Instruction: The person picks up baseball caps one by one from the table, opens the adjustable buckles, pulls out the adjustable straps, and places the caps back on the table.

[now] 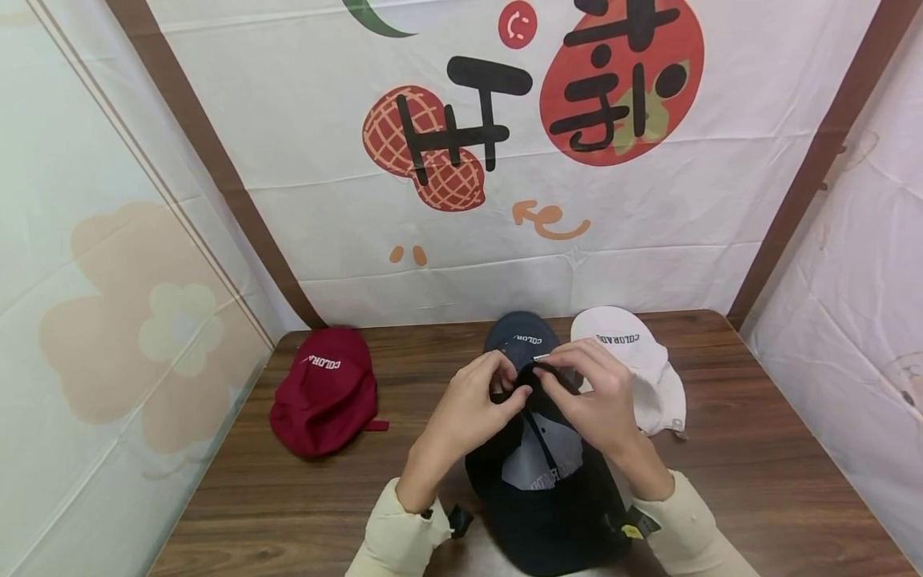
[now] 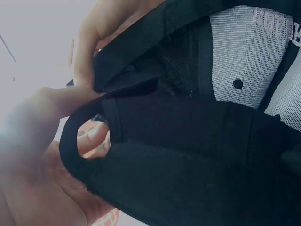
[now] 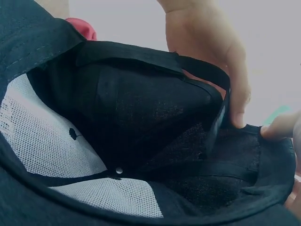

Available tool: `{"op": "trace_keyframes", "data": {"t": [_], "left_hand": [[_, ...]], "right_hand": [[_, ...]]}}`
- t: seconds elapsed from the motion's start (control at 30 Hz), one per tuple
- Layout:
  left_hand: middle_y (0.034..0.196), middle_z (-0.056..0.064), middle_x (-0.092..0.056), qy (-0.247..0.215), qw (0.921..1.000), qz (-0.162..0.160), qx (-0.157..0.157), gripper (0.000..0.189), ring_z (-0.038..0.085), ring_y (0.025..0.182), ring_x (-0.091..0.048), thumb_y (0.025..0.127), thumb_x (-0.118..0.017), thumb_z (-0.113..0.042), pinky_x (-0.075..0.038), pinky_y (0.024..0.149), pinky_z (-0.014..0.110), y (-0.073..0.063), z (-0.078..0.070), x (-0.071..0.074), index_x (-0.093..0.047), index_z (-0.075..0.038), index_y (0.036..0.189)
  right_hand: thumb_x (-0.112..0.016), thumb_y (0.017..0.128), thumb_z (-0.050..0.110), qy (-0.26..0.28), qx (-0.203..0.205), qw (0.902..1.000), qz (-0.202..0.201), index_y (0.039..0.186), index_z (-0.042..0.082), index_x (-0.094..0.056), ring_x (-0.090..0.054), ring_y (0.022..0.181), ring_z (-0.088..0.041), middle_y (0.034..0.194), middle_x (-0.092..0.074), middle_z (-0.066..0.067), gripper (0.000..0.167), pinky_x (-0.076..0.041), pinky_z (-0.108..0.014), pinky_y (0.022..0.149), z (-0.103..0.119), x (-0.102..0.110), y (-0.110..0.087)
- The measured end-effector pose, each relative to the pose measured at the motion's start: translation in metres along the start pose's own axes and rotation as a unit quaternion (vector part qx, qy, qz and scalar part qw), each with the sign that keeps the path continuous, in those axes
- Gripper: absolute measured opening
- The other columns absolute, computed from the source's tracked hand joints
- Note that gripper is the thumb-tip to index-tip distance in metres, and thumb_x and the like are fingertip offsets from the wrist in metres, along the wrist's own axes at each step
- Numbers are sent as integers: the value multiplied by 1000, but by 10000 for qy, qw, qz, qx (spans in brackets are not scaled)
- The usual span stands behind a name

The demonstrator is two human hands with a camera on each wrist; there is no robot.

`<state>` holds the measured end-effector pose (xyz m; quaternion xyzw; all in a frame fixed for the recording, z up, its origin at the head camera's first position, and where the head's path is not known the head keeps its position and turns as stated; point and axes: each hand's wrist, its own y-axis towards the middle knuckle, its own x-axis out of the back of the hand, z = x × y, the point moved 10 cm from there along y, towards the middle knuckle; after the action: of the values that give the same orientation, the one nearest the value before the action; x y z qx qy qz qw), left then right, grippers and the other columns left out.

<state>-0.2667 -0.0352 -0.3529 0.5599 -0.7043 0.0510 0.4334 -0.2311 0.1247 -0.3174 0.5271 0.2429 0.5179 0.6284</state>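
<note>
A black baseball cap (image 1: 562, 521) is held with its inside facing me and its brim toward me. My left hand (image 1: 472, 405) pinches the adjustable strap (image 2: 70, 141) at the cap's back, its thumb near the strap's loop. On the other side of the back opening, my right hand (image 1: 594, 393) pinches the cap's rear edge and strap end between thumb and fingers. The right wrist view shows the strap (image 3: 202, 68) looped beside the left thumb. White mesh lining (image 3: 51, 132) shows inside the crown. Some fingertips are hidden behind the fabric.
A dark blue cap (image 1: 522, 330) lies behind the hands, partly covered. To its right is a white cap (image 1: 659, 373), and a red cap (image 1: 328, 393) lies at left on the wooden table (image 1: 288, 513). Printed white cloth (image 1: 433, 288) hangs behind.
</note>
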Motion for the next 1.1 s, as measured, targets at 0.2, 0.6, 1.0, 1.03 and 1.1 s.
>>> {"op": "trace_keyframes", "data": {"t": [0.2, 0.6, 1.0, 1.03, 1.1], "left_hand": [[90, 1, -67, -167, 9987, -403, -245, 9, 11, 81, -63, 96, -73, -5, -57, 75, 24, -1, -1, 9, -67, -12, 96], [90, 4, -69, -510, 9905, -1201, -433, 4, 12, 81, -66, 98, -71, -5, -57, 72, 26, -2, 5, 36, -70, -8, 97], [90, 6, -71, -638, 9853, -1559, -272, 6, 13, 82, -67, 95, -72, -1, -60, 76, 28, -8, 17, 57, -71, -7, 95], [90, 6, -71, -658, 9848, -1585, -275, 5, 13, 81, -67, 95, -72, -1, -60, 76, 28, -8, 17, 59, -71, -7, 95], [89, 6, -72, -672, 9838, -1640, -263, 5, 14, 81, -67, 95, -72, -1, -61, 76, 28, -9, 19, 64, -71, -6, 95]], "right_hand": [[-85, 78, -7, 4, -94, 9998, 154, 98, 9, -82, -63, 75, -16, 92, -77, -6, 26, -47, -26, 59, -1, -3, 0], [-87, 82, 0, -90, -318, 9980, 543, 102, 11, -80, -62, 79, -14, 98, -77, -3, 24, -46, -24, 63, -7, -9, -3], [-89, 81, 3, -320, -506, 9935, 969, 108, 13, -80, -66, 81, -16, 103, -76, -3, 31, -46, -24, 65, -14, -15, -15], [-89, 81, 4, -311, -510, 9932, 1004, 109, 13, -79, -65, 79, -15, 103, -76, -3, 31, -46, -24, 63, -15, -15, -16], [-89, 81, 5, -329, -504, 9924, 1072, 109, 13, -79, -64, 75, -13, 102, -76, -1, 31, -46, -22, 60, -17, -16, -18]]}}
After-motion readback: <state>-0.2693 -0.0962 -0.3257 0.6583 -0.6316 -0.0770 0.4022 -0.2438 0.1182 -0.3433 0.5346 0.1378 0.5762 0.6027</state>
